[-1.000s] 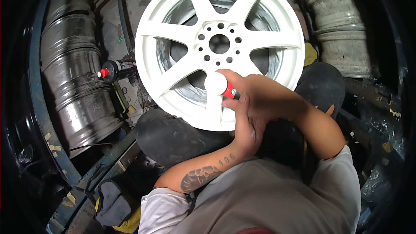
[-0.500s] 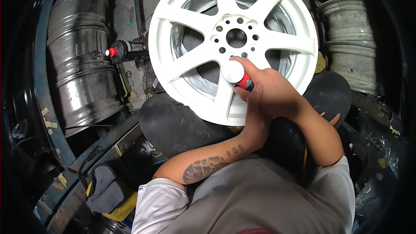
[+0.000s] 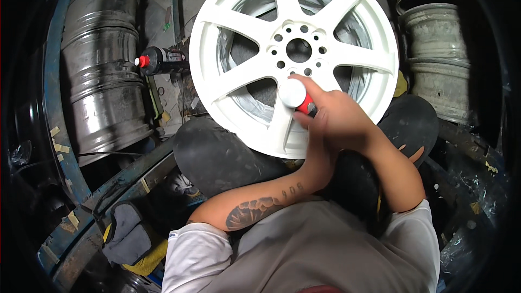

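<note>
A white alloy wheel (image 3: pixel 244 70) with several spokes leans face-up against my knees (image 3: pixel 217 152). My right hand (image 3: pixel 342 119) is shut on a small red spray can with a white cap (image 3: pixel 293 93), held just below the wheel's hub over a lower spoke. My tattooed left forearm crosses under it. My left hand (image 3: pixel 317 149) sits at the wheel's lower rim, mostly hidden beneath the right hand, so its grip is unclear.
A second dark spray can with a red nozzle (image 3: pixel 163 59) lies on the floor left of the wheel. Bare steel rims stand at the left (image 3: pixel 103 76) and right (image 3: pixel 434 70). A grey and yellow cloth (image 3: pixel 127 233) lies at the lower left.
The can in my right hand has moved slightly up the spoke toward the hub. The wheel sits a little further right and larger in view.
</note>
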Demonstrator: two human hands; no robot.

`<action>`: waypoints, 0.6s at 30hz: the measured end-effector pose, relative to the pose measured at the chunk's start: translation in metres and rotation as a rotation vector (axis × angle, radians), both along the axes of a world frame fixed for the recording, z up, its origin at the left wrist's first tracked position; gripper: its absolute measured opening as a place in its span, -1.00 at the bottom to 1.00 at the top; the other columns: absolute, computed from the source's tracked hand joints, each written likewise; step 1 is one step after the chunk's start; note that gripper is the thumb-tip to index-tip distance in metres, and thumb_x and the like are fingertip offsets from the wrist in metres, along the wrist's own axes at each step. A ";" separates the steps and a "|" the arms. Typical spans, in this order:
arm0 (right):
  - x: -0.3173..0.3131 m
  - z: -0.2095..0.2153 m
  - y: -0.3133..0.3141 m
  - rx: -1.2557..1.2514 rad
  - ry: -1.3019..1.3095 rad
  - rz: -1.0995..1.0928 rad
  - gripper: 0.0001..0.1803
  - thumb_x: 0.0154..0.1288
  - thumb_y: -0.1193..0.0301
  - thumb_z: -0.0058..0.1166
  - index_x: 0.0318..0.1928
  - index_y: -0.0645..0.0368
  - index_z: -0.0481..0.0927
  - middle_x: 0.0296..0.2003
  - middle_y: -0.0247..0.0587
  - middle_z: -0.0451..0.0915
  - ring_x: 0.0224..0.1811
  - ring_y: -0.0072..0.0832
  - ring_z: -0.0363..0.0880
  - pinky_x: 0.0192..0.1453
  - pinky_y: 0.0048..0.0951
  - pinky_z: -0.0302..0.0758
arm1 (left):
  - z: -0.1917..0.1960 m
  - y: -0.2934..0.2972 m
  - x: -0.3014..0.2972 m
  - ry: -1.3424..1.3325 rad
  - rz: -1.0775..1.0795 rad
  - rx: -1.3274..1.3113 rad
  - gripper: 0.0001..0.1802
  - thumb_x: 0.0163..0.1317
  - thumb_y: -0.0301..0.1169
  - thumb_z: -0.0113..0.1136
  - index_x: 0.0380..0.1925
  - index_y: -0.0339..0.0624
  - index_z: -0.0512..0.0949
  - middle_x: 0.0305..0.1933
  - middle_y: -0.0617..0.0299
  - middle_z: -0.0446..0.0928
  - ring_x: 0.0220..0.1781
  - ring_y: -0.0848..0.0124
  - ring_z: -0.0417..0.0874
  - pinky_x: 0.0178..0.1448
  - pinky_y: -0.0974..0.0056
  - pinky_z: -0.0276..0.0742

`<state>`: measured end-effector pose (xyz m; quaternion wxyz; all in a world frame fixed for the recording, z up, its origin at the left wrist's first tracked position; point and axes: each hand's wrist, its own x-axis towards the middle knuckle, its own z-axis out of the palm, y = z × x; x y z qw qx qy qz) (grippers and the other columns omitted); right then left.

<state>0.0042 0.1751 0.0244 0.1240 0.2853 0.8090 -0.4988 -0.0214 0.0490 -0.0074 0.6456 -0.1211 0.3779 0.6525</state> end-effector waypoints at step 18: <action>0.006 0.001 0.003 -0.060 0.035 0.014 -0.27 0.40 0.27 0.20 0.50 0.20 0.29 -0.34 0.20 0.73 -0.18 0.21 0.73 -0.07 0.01 0.60 | 0.007 0.004 0.000 0.002 0.060 -0.014 -0.25 0.59 0.17 -0.08 0.50 -0.16 0.23 0.37 0.08 0.45 0.41 0.22 0.55 0.40 0.08 0.53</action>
